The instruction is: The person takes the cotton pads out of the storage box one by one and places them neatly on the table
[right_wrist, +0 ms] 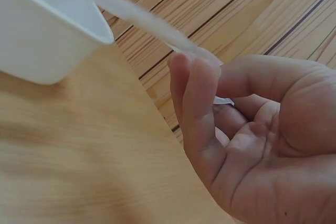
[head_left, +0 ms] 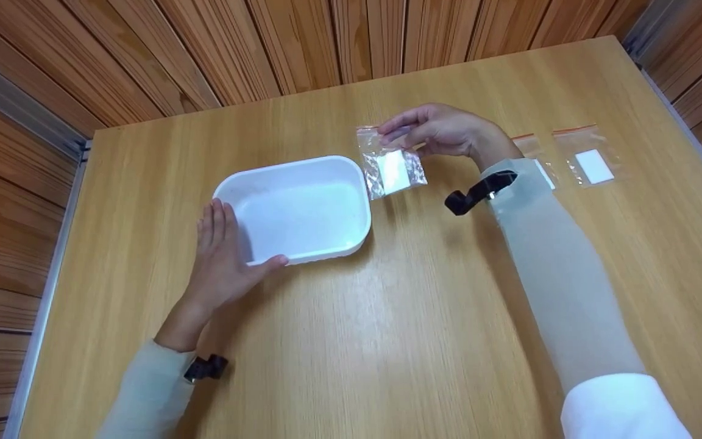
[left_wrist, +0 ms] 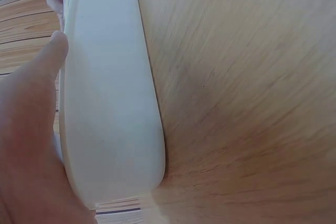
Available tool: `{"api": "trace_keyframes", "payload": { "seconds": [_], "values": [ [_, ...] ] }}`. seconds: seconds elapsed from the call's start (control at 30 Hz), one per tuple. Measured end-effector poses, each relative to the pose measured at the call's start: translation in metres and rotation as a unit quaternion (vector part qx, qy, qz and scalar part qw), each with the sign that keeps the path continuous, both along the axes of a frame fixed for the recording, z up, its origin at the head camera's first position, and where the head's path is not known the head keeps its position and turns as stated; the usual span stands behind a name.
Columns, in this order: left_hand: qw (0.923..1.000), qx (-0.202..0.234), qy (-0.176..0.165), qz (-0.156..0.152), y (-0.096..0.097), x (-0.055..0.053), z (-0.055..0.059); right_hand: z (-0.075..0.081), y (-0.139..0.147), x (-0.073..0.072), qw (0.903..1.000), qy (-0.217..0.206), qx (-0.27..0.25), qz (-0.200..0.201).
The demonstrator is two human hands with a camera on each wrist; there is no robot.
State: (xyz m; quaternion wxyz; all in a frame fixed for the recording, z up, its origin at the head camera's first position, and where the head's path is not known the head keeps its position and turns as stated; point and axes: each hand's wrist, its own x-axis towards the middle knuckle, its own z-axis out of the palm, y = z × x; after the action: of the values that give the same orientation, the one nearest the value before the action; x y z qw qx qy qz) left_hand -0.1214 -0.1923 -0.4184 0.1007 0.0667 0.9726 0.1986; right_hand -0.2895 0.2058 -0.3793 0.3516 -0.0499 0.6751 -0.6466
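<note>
A white rectangular plastic tub (head_left: pixel 302 213) stands on the table with nothing inside it. My left hand (head_left: pixel 217 268) rests on its left end, fingers straight along the rim and thumb at the front edge. In the left wrist view the thumb touches the rim above the tub's outer wall (left_wrist: pixel 113 93). Just off the tub's right end, my right hand (head_left: pixel 442 131) pinches a clear zip-lock bag (head_left: pixel 371 164) holding a white card (head_left: pixel 393 172). The right wrist view shows the bag (right_wrist: pixel 142 17) edge-on between thumb and fingertips, reaching toward the tub.
Two more clear bags lie to the right on the wooden table (head_left: pixel 387 341): one bag (head_left: pixel 595 164) with a white card, and another bag (head_left: pixel 528 145) partly hidden behind my right wrist. Wood-plank walls (head_left: pixel 302 42) border the table's back and sides.
</note>
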Motion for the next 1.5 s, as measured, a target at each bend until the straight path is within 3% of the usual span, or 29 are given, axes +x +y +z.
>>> {"api": "trace_keyframes", "payload": {
  "seconds": [0.5,0.9,1.5],
  "values": [
    [0.9999,0.010,0.006,0.000,0.000,-0.001,-0.002,-0.009,0.030,0.003,0.9997,-0.006,-0.011,-0.020],
    [1.0000,0.006,0.007,-0.001,-0.001,0.000,-0.001,-0.019,0.057,0.007,0.9994,0.014,0.028,-0.017],
    [1.0000,0.009,0.004,-0.001,-0.002,-0.001,-0.005,-0.032,0.085,0.012,0.9986,-0.001,0.051,-0.013]
  ]
}}
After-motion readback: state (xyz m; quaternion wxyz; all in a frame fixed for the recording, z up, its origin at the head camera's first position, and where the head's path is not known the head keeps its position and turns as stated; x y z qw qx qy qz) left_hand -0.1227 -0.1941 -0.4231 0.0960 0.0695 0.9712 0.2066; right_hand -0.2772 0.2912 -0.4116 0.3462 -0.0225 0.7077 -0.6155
